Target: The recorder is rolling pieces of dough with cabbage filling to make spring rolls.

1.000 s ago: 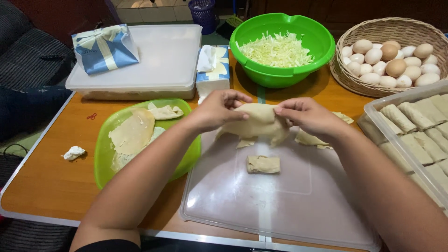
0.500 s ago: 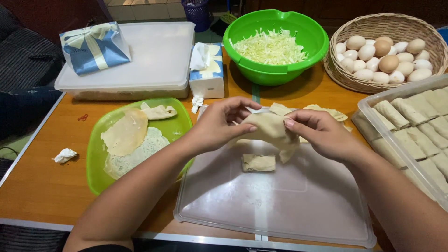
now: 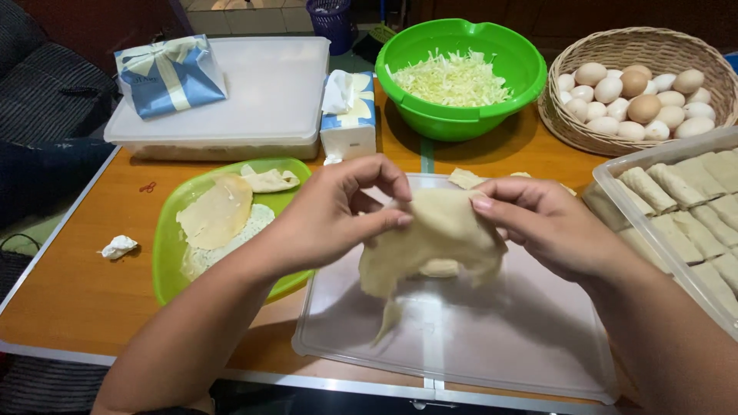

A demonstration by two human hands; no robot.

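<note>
My left hand (image 3: pixel 334 211) and my right hand (image 3: pixel 542 223) hold a thin beige dough wrapper (image 3: pixel 438 238) by its top edge, lifted above a translucent plastic lid (image 3: pixel 477 338) that lies flat on the table. The sheet hangs limp, with one corner trailing down. A small folded piece of dough (image 3: pixel 440 268) lies on the lid behind it, mostly hidden. To the left sits a green plate (image 3: pixel 173 253) with more wrappers (image 3: pixel 217 214).
A clear tray (image 3: pixel 615 201) of several rolled pieces is at the right. Behind are a green bowl (image 3: pixel 523 73) of shredded cabbage, a wicker basket (image 3: pixel 653 46) of eggs, a tissue box (image 3: pixel 347 115), a lidded white container (image 3: pixel 269 84) with a blue gift box (image 3: pixel 169 77), and a crumpled tissue (image 3: pixel 118 247).
Both hands have raised the wrapper off the lid and spread it so it hangs between them. The small folded piece stays on the lid.
</note>
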